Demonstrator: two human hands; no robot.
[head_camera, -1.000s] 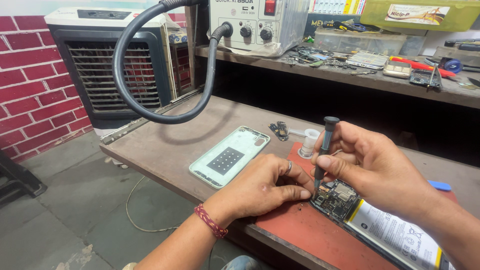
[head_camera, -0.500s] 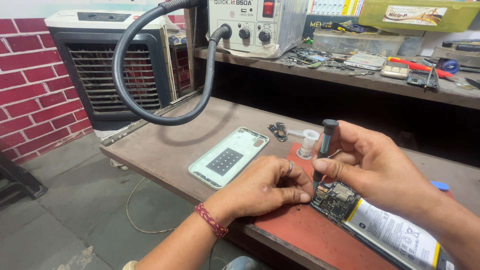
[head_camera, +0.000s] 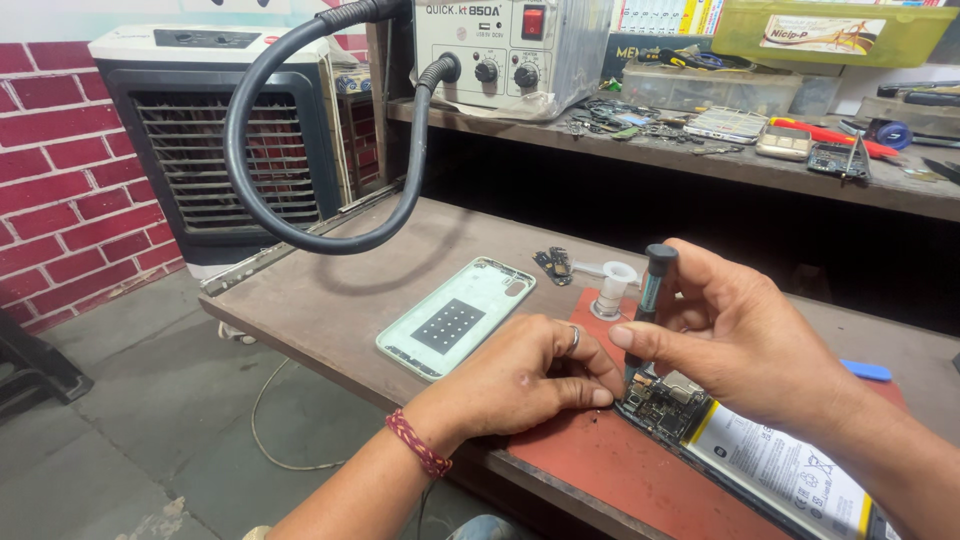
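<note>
Head view, downward, near workbench (head_camera: 330, 300)

Red brick wall (head_camera: 60, 170) stood far left of the fingers, grey concrete floor (head_camera: 150, 400) below it with a thin loose cable (head_camera: 270, 420) lying on it. Black-grilled air cooler (head_camera: 215, 140) sat on the floor, left of and beyond the fingers. Brown wooden surface (head_camera: 330, 290) ran under them; a cluttered shelf (head_camera: 700, 160) was above and behind. Light was even, soft shadows.
</note>
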